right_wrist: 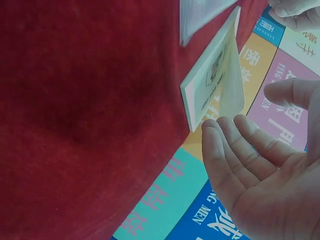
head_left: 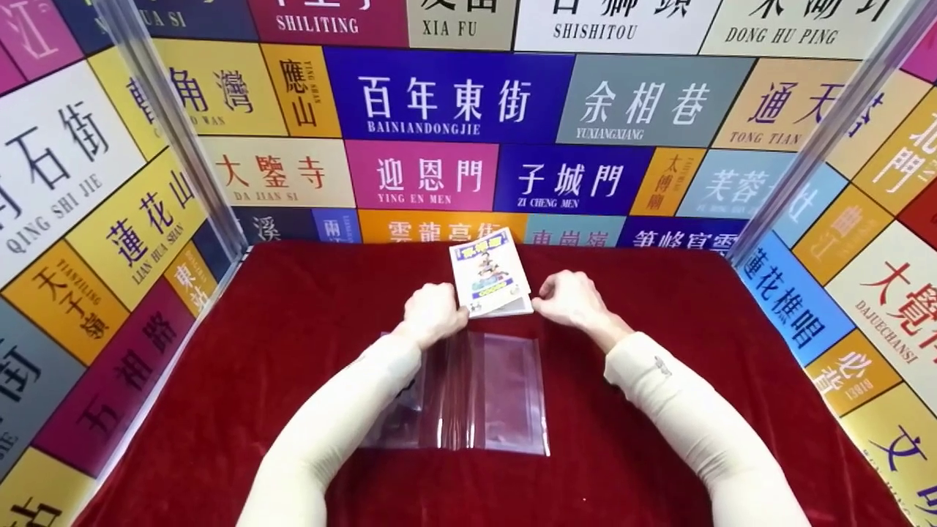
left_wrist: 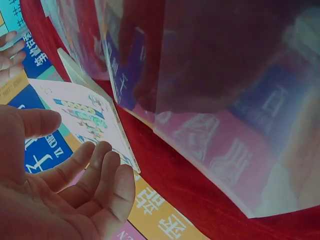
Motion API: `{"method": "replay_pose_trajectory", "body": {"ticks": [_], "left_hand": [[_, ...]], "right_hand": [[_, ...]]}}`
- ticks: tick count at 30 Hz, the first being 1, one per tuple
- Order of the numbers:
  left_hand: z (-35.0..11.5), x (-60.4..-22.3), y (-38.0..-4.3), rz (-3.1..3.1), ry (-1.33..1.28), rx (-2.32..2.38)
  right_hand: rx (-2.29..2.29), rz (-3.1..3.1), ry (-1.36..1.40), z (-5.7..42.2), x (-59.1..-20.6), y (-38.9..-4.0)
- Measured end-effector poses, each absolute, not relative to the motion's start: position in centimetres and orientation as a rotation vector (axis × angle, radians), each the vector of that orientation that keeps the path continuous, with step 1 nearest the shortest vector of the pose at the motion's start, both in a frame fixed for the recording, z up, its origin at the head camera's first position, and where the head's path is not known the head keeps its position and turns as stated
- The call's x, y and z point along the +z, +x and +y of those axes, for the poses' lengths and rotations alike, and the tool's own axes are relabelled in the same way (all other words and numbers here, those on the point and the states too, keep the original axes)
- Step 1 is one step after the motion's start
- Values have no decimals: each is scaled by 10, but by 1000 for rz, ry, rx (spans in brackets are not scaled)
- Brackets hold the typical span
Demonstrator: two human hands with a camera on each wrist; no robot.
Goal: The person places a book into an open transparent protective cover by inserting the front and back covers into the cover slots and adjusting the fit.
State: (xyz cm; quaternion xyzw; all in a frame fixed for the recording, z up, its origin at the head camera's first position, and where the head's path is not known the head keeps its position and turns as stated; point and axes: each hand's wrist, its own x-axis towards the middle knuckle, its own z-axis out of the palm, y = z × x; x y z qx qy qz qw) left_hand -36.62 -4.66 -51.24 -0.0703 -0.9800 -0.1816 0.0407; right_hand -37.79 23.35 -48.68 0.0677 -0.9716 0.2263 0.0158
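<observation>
A small book with a white illustrated cover lies at the far side of the cloth, its cover slightly raised on the right. My left hand is at its lower left corner; the left wrist view shows loosely bent fingertips at the book's edge and the thumb apart. Beside the lower right corner is my right hand, thumb and bent fingers separated in the right wrist view, nothing gripped between them. Whether those fingers touch the book, I cannot tell. A clear plastic book cover lies spread out nearer me, partly behind my left forearm.
Dark red cloth covers the table. Panels with colourful printed place names stand at the back and both sides. Transparent corner posts rise at the back left and right.
</observation>
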Motion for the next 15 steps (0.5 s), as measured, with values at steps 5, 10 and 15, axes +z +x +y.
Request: {"method": "replay_pose_trajectory", "body": {"ticks": [5,10,15], "left_hand": [[-44,-506,-378,-3027,-174,-593],[-41,-502,-388,-3051,-116,-627],[-40,-503,-394,-3065,-58,-662]], "right_hand": [[700,-3047,158,236,-482,-387],[696,-3064,120,233,-482,-396],[680,-3077,108,228,-482,-401]]}}
